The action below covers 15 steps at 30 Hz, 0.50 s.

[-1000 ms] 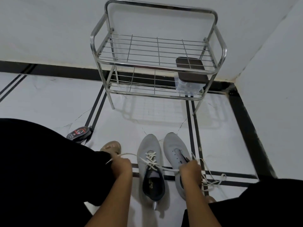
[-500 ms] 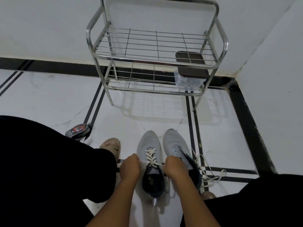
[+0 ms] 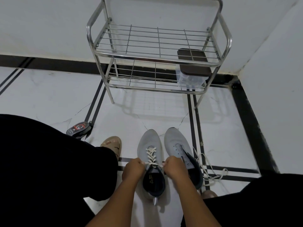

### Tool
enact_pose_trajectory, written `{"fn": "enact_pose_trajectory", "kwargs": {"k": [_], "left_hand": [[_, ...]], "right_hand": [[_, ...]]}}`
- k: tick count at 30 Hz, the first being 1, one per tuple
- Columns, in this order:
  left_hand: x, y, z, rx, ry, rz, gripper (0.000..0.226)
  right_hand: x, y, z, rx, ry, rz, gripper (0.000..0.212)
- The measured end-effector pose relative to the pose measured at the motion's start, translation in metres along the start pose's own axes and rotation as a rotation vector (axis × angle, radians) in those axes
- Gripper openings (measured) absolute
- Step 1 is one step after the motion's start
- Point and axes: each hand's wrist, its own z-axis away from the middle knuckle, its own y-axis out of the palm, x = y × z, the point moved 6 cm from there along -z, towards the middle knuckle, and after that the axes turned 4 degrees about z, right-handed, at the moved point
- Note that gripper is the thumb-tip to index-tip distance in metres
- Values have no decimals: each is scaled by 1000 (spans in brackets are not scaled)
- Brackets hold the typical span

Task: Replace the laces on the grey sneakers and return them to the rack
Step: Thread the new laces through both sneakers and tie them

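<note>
Two grey sneakers stand side by side on the floor, toes pointing at the metal rack. The left sneaker carries a white lace crossed through its eyelets. My left hand and my right hand each grip one end of that lace, held just to either side of the shoe's top eyelets. The right sneaker has bare eyelets and an open tongue. A loose white lace lies tangled on the floor at its right.
A clear box with a dark lid sits on the rack's lower shelf, right side. A small black and red pouch lies on the floor at the left. My black-clad knees fill both lower corners, and a sandalled foot shows beside the left sneaker.
My hands, spread wide with the lace ends a second ago, have drawn in close to the left sneaker's top eyelets. The lace now lies tight across the shoe.
</note>
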Motion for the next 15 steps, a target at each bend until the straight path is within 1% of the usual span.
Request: {"fn": "enact_pose_trajectory", "kwargs": {"k": [1,2,3,4,6,7,8,9,10,12,15], "left_hand": [[-1,2,0,26,-7,15,22],[-3,4,0,39,-13,63,19],[-6,2,0,28,-35,180,20],[-7,0,0,9,-69,368,23],[-11,1,5,31,-133,869,27],[-17,5,11,95,-154,1101,32],[-22,9,14,173,-161,1262,40],[-25,13,17,229,-171,1357,45],[-26,16,16,240,-186,1416,45],[-22,21,9,200,-232,1487,36],[-10,25,-2,127,-298,1553,34]], "right_hand": [[-1,3,0,6,10,-14,31],[1,5,-1,18,12,-85,32],[2,5,-1,27,16,-224,33],[3,4,-2,36,33,-422,35],[8,6,-2,68,76,-813,37],[14,10,-3,113,75,-958,39],[20,15,-3,160,69,-1080,40],[24,21,-4,183,75,-1177,39],[27,26,-6,183,101,-1223,36],[26,32,-11,143,154,-1233,32],[19,38,-17,80,228,-1318,36]]}}
